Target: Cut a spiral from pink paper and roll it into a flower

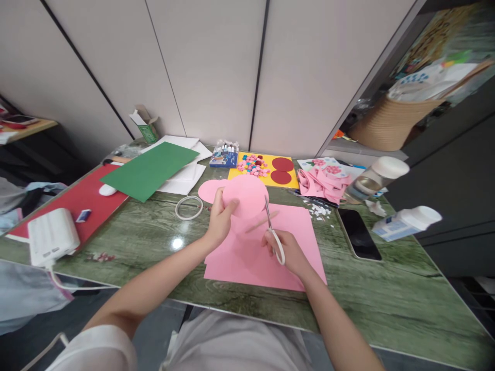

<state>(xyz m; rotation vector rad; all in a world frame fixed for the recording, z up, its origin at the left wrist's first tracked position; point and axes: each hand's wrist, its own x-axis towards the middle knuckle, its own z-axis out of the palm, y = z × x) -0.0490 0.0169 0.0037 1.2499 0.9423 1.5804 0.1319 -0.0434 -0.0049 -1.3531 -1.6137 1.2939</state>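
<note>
My left hand [221, 219] pinches a rounded pink paper cutout [243, 193] and holds it up above the green table [386, 288]. My right hand [288, 252] grips white-handled scissors [273, 232], whose blades point up into the cutout's right edge. Below both hands lies a large pink paper sheet [270, 257]. A thin wooden stick [261, 221] rests on that sheet between my hands.
A black phone [358, 233] lies right of the sheet, with two white-capped bottles [406, 221] beyond. Behind are a yellow sheet with beads and red circles [266, 170], pink scraps [323, 183], green paper [149, 170], a white tape ring [188, 207], a red mat and a white device [52, 236].
</note>
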